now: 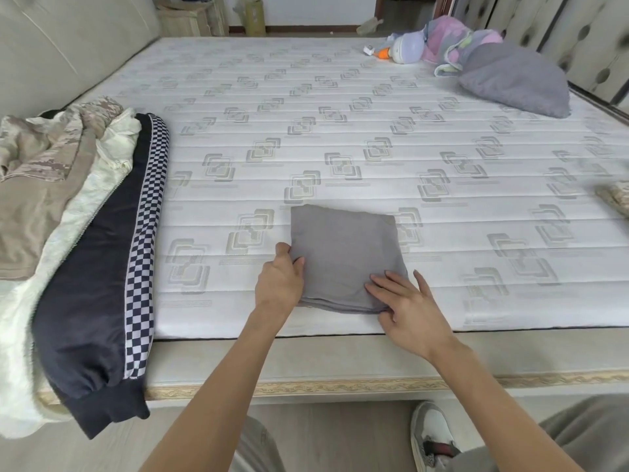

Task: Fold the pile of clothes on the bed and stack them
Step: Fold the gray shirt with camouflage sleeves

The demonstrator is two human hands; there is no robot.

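A grey garment [343, 253], folded into a small square, lies on the mattress [340, 131] near its front edge. My left hand [280, 284] holds the square's left edge, thumb on top and fingers curled under the fabric. My right hand [408, 311] rests on the near right corner with fingers spread flat on top and the thumb at the front edge. A pile of unfolded clothes sits at the left: a dark jacket with a checkered stripe [102, 267], a cream fleece [68, 233] and a camouflage and tan garment [41, 172].
A grey pillow [517, 80], a pastel blanket [452, 42] and a soft toy [405, 47] lie at the far right. A patterned piece of cloth [617, 199] shows at the right edge. My shoe [432, 434] stands on the floor below the bed edge.
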